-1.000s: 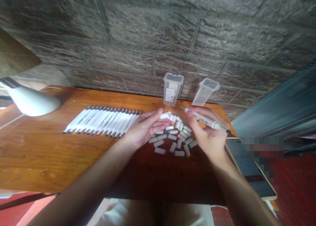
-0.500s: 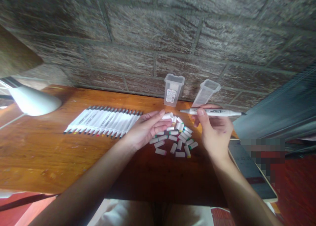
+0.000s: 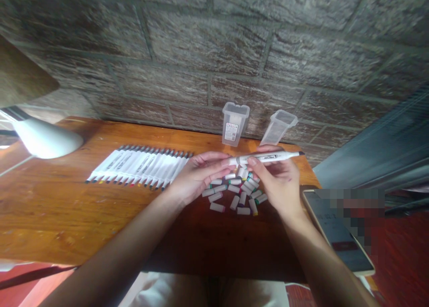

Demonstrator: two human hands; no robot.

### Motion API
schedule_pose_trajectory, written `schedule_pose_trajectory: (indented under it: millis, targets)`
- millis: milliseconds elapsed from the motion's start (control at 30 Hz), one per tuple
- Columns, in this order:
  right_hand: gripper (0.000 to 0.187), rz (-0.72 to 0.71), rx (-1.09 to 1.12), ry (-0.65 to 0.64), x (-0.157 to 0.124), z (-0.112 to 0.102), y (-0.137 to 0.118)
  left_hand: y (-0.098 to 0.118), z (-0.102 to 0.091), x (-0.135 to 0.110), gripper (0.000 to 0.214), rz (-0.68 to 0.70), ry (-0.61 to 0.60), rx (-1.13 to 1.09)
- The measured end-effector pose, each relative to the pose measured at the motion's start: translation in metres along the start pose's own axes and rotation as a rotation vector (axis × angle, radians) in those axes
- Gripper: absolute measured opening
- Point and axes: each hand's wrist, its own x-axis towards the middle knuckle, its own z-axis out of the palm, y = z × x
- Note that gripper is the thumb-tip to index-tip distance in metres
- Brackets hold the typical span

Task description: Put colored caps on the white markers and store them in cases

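My right hand [image 3: 278,182] grips a white marker [image 3: 268,157] held level, its dark tip pointing right. My left hand [image 3: 197,173] pinches a white cap [image 3: 232,161] that meets the marker's left end. Both hands hover over a pile of several loose white caps [image 3: 234,193] with coloured ends. A row of several uncapped white markers [image 3: 140,165] lies side by side on the wooden table [image 3: 67,208], left of my left hand.
Two clear plastic containers stand by the brick wall: one upright [image 3: 234,123], one leaning [image 3: 279,127]. A white lamp head [image 3: 47,138] hangs over the table's left end. A tablet [image 3: 338,231] lies at the table's right edge.
My right hand turned the marker from slanted to level and carried it left. Its left end now meets the cap in my left hand.
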Motion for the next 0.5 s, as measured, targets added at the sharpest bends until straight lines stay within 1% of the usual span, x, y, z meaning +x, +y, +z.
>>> schedule_pose_trajectory:
  millis: [133, 200, 267, 333, 400, 500]
  targets:
    - [0.024, 0.073, 0.070, -0.070, 0.003, -0.005, 0.006, -0.002, 0.001, -0.002, 0.025, 0.176, -0.007, 0.167]
    - [0.023, 0.123, 0.118, -0.077, 0.005, -0.007, 0.010, -0.001, 0.004, -0.005, 0.021, 0.280, -0.002, 0.270]
    - [0.023, 0.163, 0.141, -0.066, 0.006, -0.008, 0.013, -0.002, 0.008, -0.008, 0.019, 0.352, 0.018, 0.351]
    - [0.023, 0.184, 0.132, -0.061, 0.007, -0.007, 0.013, -0.003, 0.012, -0.011, 0.020, 0.381, 0.059, 0.385]
    - [0.022, 0.191, 0.117, -0.067, 0.007, -0.006, 0.012, -0.004, 0.014, -0.013, 0.025, 0.373, 0.091, 0.396]
    - [0.023, 0.197, 0.099, -0.088, 0.007, -0.006, 0.010, -0.007, 0.013, -0.012, 0.027, 0.352, 0.092, 0.412]
